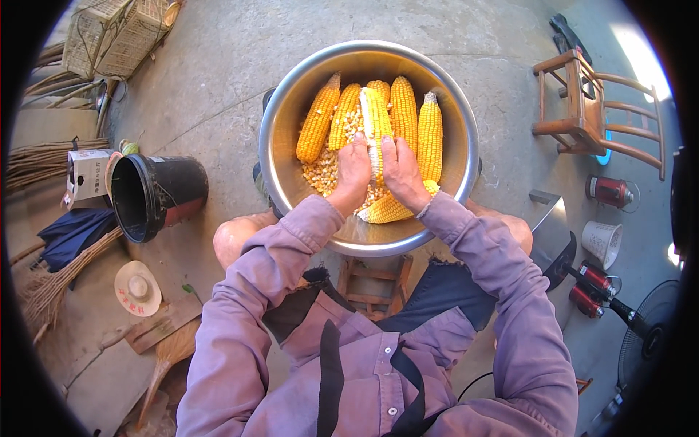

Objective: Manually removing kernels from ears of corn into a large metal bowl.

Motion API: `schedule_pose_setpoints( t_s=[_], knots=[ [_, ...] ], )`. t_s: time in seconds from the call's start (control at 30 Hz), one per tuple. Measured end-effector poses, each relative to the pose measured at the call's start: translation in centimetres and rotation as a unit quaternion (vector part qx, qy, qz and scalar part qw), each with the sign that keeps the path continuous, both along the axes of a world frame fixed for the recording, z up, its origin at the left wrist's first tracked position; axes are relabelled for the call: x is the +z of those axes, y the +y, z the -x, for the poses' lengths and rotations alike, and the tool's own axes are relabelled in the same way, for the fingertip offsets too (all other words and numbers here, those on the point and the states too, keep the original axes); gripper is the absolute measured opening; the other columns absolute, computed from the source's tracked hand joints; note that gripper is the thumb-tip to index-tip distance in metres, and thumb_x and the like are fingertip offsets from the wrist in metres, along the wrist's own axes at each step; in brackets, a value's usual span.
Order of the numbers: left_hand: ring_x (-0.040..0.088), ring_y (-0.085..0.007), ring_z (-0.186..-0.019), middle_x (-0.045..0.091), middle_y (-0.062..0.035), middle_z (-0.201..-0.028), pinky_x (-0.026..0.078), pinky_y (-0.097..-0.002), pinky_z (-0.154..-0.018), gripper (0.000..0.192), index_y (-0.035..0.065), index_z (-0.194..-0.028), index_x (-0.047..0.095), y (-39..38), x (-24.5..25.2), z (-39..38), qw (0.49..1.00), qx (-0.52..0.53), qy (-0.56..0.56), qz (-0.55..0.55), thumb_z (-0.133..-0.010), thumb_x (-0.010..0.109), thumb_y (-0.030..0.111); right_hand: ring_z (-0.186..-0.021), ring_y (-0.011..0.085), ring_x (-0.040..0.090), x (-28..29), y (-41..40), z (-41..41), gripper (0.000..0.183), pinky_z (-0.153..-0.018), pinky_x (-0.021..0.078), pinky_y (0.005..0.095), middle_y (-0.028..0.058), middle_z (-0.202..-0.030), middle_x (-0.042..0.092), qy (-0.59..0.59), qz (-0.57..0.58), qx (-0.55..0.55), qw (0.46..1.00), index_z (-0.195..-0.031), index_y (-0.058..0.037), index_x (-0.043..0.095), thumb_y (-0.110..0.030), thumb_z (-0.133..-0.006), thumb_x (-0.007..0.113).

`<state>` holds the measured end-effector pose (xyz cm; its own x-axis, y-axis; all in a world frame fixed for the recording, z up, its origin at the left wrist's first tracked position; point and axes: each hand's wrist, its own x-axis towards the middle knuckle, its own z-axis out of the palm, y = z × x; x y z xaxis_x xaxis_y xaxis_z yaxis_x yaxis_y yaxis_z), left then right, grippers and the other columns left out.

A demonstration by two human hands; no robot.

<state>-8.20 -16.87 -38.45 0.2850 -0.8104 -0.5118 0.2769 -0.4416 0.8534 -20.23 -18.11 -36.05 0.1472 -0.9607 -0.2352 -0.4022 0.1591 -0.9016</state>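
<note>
A partly shelled corn cob (375, 117) is held between both hands over a large stainless steel basin (464, 180). My left hand (352, 172) grips its near part from the left, with the thumb on the cob. My right hand (403, 172) holds it from the right, thumb also pressed to it. Pale bared rows run along the cob's left side; yellow kernels remain on the right. Several full cobs, including a long one (319, 123) at the left, lean against the basin's far wall. Another cob (389, 210) lies beneath my right wrist. Loose kernels (319, 173) cover part of the bottom.
A wooden stool (377, 284) stands between my legs. On the left are a black bucket (158, 191) on its side, a straw hat (137, 288) and a broom (175, 344). A wooden chair (587, 104), a white basket (600, 241) and a fan (650, 338) are on the right.
</note>
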Motion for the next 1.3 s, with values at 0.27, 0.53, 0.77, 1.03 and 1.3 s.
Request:
schedule_pose_setpoints(
  t_s=[0.27, 0.53, 0.77, 1.03, 1.3],
  knots=[
    [0.066, -0.0172, -0.094, 0.071, -0.0087, -0.109, 0.053, -0.0346, -0.087, 0.051, 0.0013, -0.119, 0.067, -0.6, 3.5, -0.2, 0.958, 0.033, 0.285, 0.000, -0.112, 0.044, 0.046, -0.096, 0.0507, 0.061, 0.8, -0.2, 0.6, 0.045, -0.087, 0.0470, 0.0541, 0.0362, -0.100, 0.062, -0.025, -0.019, -0.013, 0.999, -0.106, 0.0047, 0.053, -0.040, -0.108, 0.048],
    [0.038, -0.0082, -0.067, 0.049, 0.0030, -0.071, 0.035, -0.0309, -0.059, 0.054, 0.0048, -0.079, 0.062, -0.7, 1.2, 0.0, 0.995, -0.046, 0.038, 0.075, -0.109, 0.054, 0.048, -0.096, 0.0506, 0.060, 0.5, 0.2, 0.2, 0.041, -0.087, 0.0466, 0.0545, 0.0346, -0.101, 0.061, 0.001, 0.020, 0.007, 1.000, -0.109, 0.0038, 0.053, -0.037, -0.108, 0.048],
    [0.046, -0.0141, -0.064, 0.057, -0.0036, -0.068, 0.041, -0.0350, -0.060, 0.058, -0.0028, -0.084, 0.067, -0.3, 2.2, 0.1, 0.997, -0.043, -0.033, 0.055, -0.110, 0.050, 0.046, -0.094, 0.0500, 0.059, 0.6, 0.5, 0.3, 0.037, -0.086, 0.0467, 0.0549, 0.0319, -0.099, 0.059, -0.001, -0.005, 0.015, 1.000, -0.110, 0.0032, 0.051, -0.034, -0.108, 0.048],
    [0.060, -0.0329, -0.064, 0.066, -0.0235, -0.073, 0.046, -0.0454, -0.063, 0.055, -0.0058, -0.091, 0.069, 0.0, 1.9, -0.1, 0.966, -0.061, -0.224, 0.111, -0.113, 0.043, 0.038, -0.091, 0.0475, 0.060, 0.4, 1.1, 0.0, 0.033, -0.082, 0.0477, 0.0539, 0.0299, -0.099, 0.059, 0.053, 0.089, 0.052, 0.993, -0.110, 0.0019, 0.052, -0.031, -0.108, 0.048],
    [0.064, -0.0182, -0.080, 0.073, -0.0089, -0.096, 0.051, -0.0352, -0.073, 0.054, -0.0017, -0.107, 0.070, -0.1, 2.2, -0.2, 0.999, -0.045, -0.008, 0.025, -0.113, 0.040, 0.042, -0.092, 0.0485, 0.061, 0.6, 0.4, 0.5, 0.041, -0.084, 0.0471, 0.0537, 0.0323, -0.097, 0.062, 0.004, 0.003, 0.008, 1.000, -0.108, 0.0041, 0.053, -0.037, -0.109, 0.048]
  ],
)
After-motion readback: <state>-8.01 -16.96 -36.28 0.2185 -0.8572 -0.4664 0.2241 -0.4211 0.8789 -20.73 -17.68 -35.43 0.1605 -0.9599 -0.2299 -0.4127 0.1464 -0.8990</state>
